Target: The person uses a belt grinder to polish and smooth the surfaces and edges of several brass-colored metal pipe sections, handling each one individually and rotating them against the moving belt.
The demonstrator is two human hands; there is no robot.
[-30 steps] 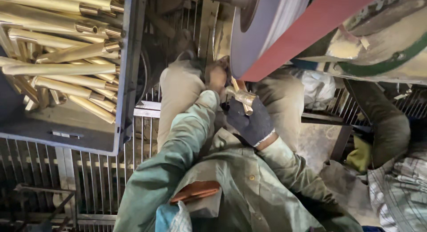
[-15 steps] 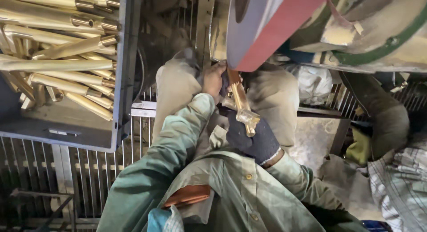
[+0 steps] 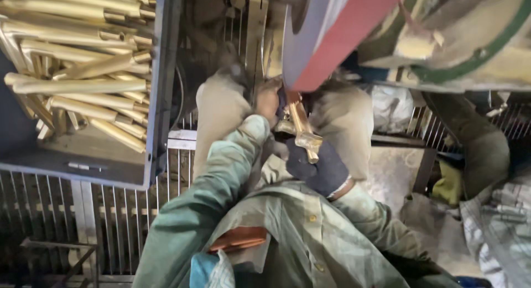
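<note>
We look down over our own chest and lap, seated at a grinding machine. Compared with a second ago, when we held the brass fitting (image 3: 301, 130) low in our lap, it is now raised, its upper end touching the red belt (image 3: 345, 36) that runs over the grey wheel (image 3: 301, 42). Half a second ago it was already near the belt; since then the view has shifted little.

Our right hand (image 3: 321, 166), in a dark glove, is closed around the lower, T-shaped end of the fitting. Our left hand (image 3: 268, 100), bare, is pressed against the upper part, fingers curled around it just beside the belt. Both sleeves are pale green.

To the left, a dark grey tray (image 3: 160, 100) holds a pile of long brass tubes (image 3: 77, 86), lying crosswise over one another. A small pale rectangular label (image 3: 83, 166) sits on the tray's near rim; its marks are too small to tell. A metal grating (image 3: 121, 210) lies below. An orange-brown flat object (image 3: 238, 238) pokes out of our chest pocket. At right, a white bag (image 3: 390, 108) rests behind our knee
</note>
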